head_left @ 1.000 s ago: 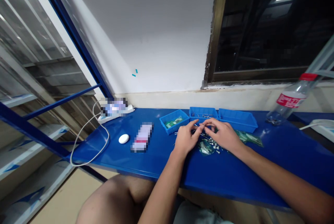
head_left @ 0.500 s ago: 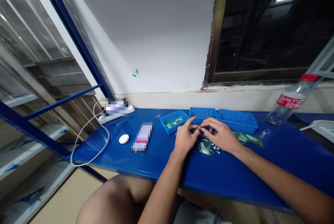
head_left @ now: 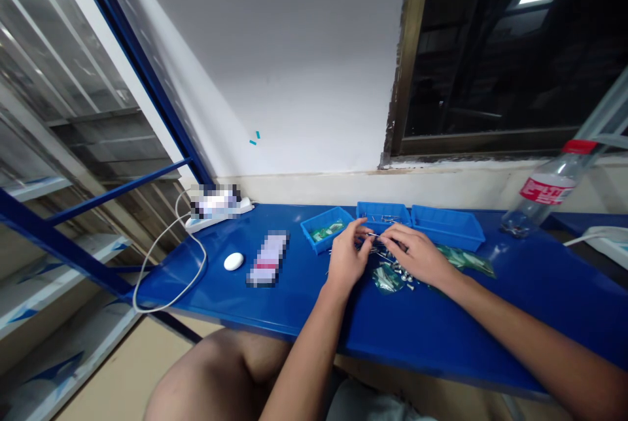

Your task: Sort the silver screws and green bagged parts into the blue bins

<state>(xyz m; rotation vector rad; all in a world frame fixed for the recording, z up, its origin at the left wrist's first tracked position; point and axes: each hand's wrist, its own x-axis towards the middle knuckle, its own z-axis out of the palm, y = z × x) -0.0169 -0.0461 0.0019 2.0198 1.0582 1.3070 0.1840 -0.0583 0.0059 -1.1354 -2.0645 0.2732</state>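
Observation:
My left hand (head_left: pixel 347 256) and my right hand (head_left: pixel 417 253) meet over the blue table (head_left: pixel 294 306), just in front of the middle blue bin (head_left: pixel 385 214). Both pinch a small silver metal part (head_left: pixel 373 236) between their fingertips. Below them lie a clear green-tinted bag (head_left: pixel 386 277) and several small silver screws (head_left: pixel 405 273). Another bag (head_left: pixel 464 259) lies to the right of my right hand.
Three small blue bins stand in a row at the back: the left bin (head_left: pixel 326 227) holds green pieces, the right bin (head_left: pixel 447 225) looks bare. A plastic bottle (head_left: pixel 549 189) leans at the right. A white oval object (head_left: pixel 233 261), a power strip (head_left: pixel 216 208) and its cable (head_left: pixel 167 257) lie at left.
Both hands have shifted slightly toward the bins, and the fingertips have closed together on the small metal part. Everything else stays in place.

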